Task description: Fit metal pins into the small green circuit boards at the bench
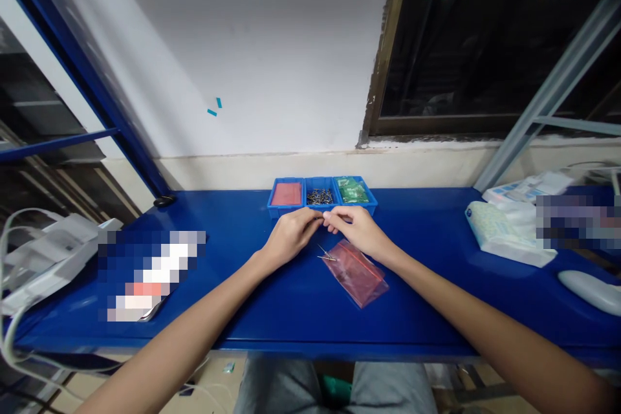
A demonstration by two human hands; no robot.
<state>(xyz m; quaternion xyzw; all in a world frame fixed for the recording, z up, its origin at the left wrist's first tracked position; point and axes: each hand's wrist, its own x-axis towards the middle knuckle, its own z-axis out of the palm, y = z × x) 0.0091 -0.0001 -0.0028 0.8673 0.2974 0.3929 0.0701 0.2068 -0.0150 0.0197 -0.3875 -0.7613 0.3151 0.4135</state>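
My left hand [292, 235] and my right hand [358, 228] meet fingertip to fingertip just in front of three joined blue bins. Both hands are pinched closed; whatever lies between the fingers is too small to make out. The left bin holds red plastic bags [286, 194], the middle one many small metal screws [320, 196], the right one green bags [352, 190]. Below my hands a clear red zip bag [358, 276] lies flat on the blue table [272, 310], with a few thin metal pieces [327, 257] at its upper left corner.
On the right are a tissue pack [509, 233] and a white rounded object [592, 291]. At the left stand a white device with cables [58, 259] and a blurred-out flat item [155, 278]. A wall rises behind the bins.
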